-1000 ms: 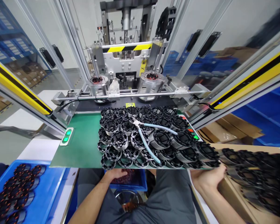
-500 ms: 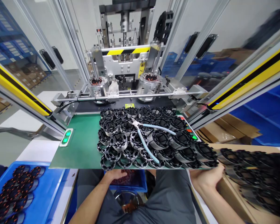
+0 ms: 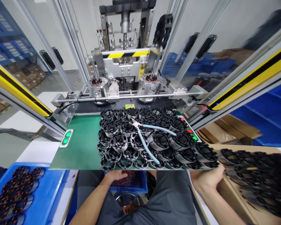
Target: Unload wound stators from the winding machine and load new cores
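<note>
My left hand is below the front edge of the green work surface, above a blue bin of small dark red bits. Its visible fingers lie stretched out and hold nothing I can see; the surface's edge covers part of them. By the front right corner, my right hand rests against the surface's edge beside the stacked stator cores. Its fingers are hidden behind the corner. Rows of black-and-silver cores cover much of the surface, and cutting pliers with pale blue handles lie spread across them.
Behind the surface stands a press with a striped bar and two metal fixtures holding copper-wound parts. Wound stators fill part of a blue tray at left. More cores sit on cardboard at right. A green-lit button box is left.
The press's striped bar and the cable chain beside it have come down slightly. Both my hands, the pliers and the cores stay where they were.
</note>
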Tool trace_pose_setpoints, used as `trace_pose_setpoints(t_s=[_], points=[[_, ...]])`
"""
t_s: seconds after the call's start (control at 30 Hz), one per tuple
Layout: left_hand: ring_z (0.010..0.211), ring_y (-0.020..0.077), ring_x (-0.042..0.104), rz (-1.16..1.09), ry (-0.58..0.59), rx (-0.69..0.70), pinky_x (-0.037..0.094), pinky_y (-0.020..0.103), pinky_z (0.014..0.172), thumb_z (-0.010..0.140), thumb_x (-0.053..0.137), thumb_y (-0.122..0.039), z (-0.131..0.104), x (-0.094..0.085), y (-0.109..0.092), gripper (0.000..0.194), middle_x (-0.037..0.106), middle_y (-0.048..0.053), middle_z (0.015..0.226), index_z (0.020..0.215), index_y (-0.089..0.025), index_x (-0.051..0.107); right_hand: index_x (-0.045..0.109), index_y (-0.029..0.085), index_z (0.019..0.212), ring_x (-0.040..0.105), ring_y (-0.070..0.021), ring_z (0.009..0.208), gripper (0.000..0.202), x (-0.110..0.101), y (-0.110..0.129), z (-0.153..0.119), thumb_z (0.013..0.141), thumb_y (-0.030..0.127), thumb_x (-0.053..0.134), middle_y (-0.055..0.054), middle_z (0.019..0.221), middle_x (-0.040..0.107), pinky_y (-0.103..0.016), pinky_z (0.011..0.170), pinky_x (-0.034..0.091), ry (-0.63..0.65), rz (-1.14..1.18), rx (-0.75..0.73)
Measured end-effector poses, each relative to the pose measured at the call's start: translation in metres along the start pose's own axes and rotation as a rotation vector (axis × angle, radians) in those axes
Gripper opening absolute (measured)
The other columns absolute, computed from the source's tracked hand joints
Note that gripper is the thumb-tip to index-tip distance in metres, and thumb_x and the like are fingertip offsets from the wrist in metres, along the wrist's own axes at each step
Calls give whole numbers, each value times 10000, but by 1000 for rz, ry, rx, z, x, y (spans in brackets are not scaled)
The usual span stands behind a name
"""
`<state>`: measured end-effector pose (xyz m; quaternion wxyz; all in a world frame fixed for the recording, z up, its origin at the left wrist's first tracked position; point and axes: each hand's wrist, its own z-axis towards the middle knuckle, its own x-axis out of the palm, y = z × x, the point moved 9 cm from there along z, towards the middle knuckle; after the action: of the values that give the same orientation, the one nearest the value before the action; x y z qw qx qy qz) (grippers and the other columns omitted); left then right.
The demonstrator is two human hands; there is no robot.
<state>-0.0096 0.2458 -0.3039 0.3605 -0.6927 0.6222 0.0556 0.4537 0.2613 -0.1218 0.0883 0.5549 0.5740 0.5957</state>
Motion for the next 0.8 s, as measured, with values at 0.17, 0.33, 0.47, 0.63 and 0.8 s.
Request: trace_pose_setpoints(t_s=[0.17,0.33,0.47,0.63,0.8], points=[[1824,406,404,-15,3,8,223,722,1529,1198,661,-643,-1,-1,-1,771,478,183,1918,1834,-223,546,797,340,1000,818,-293,946,364,3,2,-1,699,544,777,47,1125,888,-416,655,665,-4,-1,-14],[1819,412,404,-22,-9,7,230,723,1527,1185,697,-624,0,-1,-1,737,477,174,1917,1800,-233,586,788,323,942,784,-250,824,333,-1,-1,3,715,563,749,38,1093,893,-365,588,612,4,-28,11],[1791,412,446,-31,-9,8,281,723,1510,1177,716,-620,1,0,0,714,516,178,1884,1764,-226,616,780,316,936,794,-250,833,331,-4,-2,6,717,562,745,35,1094,894,-356,577,610,16,-20,7],[1791,410,451,-34,-5,12,294,714,1508,1183,694,-636,4,2,3,743,507,183,1892,1794,-227,584,756,305,926,834,-280,922,325,0,-2,2,707,545,750,22,1106,890,-381,593,654,18,5,10],[1785,414,459,-21,-17,38,313,705,1503,1185,701,-611,5,2,1,716,524,177,1881,1780,-226,603,740,318,935,851,-334,1054,342,8,3,-3,697,563,732,22,1159,891,-489,710,740,37,-14,2]])
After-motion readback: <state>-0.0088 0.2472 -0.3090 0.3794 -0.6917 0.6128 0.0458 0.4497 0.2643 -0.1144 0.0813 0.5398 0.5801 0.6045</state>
